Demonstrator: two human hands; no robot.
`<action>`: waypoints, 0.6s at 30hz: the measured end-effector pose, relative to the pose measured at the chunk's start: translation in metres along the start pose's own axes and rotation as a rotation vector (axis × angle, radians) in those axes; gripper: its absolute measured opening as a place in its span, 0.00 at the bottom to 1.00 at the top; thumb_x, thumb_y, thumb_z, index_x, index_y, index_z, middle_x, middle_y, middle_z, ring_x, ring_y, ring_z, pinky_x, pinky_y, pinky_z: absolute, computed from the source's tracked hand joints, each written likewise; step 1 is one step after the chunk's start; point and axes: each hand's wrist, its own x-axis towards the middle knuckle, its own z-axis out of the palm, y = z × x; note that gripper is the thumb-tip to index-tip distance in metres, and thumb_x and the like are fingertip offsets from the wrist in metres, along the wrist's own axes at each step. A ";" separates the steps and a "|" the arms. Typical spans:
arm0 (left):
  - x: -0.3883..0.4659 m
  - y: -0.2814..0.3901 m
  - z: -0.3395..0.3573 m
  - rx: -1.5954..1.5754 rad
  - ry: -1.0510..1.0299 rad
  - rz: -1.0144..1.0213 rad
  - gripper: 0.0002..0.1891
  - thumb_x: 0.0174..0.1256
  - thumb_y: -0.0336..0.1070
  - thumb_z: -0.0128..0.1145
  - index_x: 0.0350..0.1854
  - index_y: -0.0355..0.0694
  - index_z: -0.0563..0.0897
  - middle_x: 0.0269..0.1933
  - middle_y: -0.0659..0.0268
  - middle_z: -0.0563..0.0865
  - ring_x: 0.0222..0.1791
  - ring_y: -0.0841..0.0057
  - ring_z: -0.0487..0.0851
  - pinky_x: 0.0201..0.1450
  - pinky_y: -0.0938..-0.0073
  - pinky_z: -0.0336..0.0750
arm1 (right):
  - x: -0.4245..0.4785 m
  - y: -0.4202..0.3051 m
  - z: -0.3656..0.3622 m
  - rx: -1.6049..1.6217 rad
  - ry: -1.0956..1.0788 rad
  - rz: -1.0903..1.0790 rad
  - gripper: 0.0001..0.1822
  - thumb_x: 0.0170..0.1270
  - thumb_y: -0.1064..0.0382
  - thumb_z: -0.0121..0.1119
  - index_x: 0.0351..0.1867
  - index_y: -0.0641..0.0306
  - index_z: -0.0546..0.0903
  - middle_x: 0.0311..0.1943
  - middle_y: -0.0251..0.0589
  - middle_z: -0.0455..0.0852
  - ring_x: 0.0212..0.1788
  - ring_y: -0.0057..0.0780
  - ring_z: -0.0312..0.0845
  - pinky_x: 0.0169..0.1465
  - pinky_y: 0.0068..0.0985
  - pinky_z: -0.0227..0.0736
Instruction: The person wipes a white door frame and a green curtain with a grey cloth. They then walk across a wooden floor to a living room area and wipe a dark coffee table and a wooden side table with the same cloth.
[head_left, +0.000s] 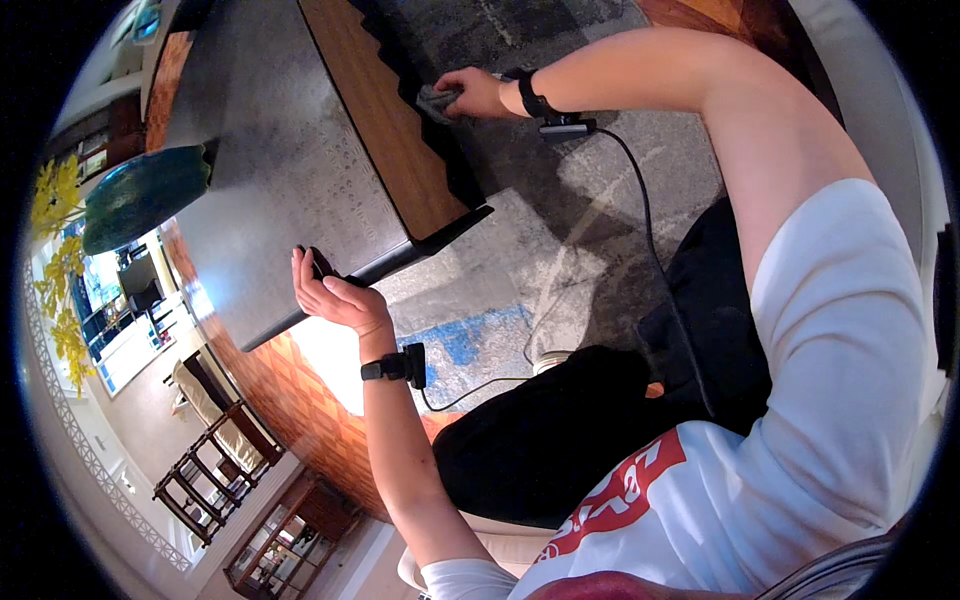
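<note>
My right hand grips a crumpled grey cloth beside the wavy black lower edge of the table's wood-grain side panel. At the rim of the dark, patterned tabletop is my left hand, fingers raised and bent. A small dark thing shows between its thumb and fingers; whether it is held, and what it is, I cannot tell. Both wrists wear black straps with small devices and cables.
A large green vase with yellow flowers stands at the tabletop's far left. A grey and blue rug lies below, with a round pale-rimmed object near my black-clothed legs. Beyond are a dark wooden rack and a glass-fronted cabinet.
</note>
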 end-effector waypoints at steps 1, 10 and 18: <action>0.001 0.000 0.001 -0.001 0.004 0.003 0.25 0.81 0.47 0.35 0.61 0.36 0.81 0.69 0.56 0.82 0.70 0.57 0.75 0.75 0.56 0.59 | -0.005 0.003 0.000 0.043 -0.037 -0.031 0.29 0.60 0.61 0.76 0.63 0.63 0.84 0.60 0.46 0.88 0.61 0.38 0.83 0.66 0.34 0.77; 0.001 0.000 -0.001 -0.011 0.016 0.023 0.25 0.80 0.46 0.36 0.61 0.35 0.81 0.69 0.56 0.82 0.70 0.57 0.75 0.75 0.56 0.60 | 0.011 -0.012 -0.007 -0.095 0.020 0.068 0.25 0.58 0.57 0.80 0.57 0.59 0.89 0.53 0.47 0.91 0.51 0.37 0.87 0.54 0.36 0.81; 0.001 0.003 -0.003 0.019 0.040 0.031 0.30 0.83 0.55 0.33 0.61 0.35 0.81 0.66 0.53 0.84 0.67 0.55 0.78 0.73 0.54 0.63 | 0.088 0.001 0.012 -0.289 0.265 0.034 0.27 0.58 0.57 0.79 0.60 0.57 0.88 0.50 0.47 0.93 0.51 0.41 0.89 0.55 0.38 0.83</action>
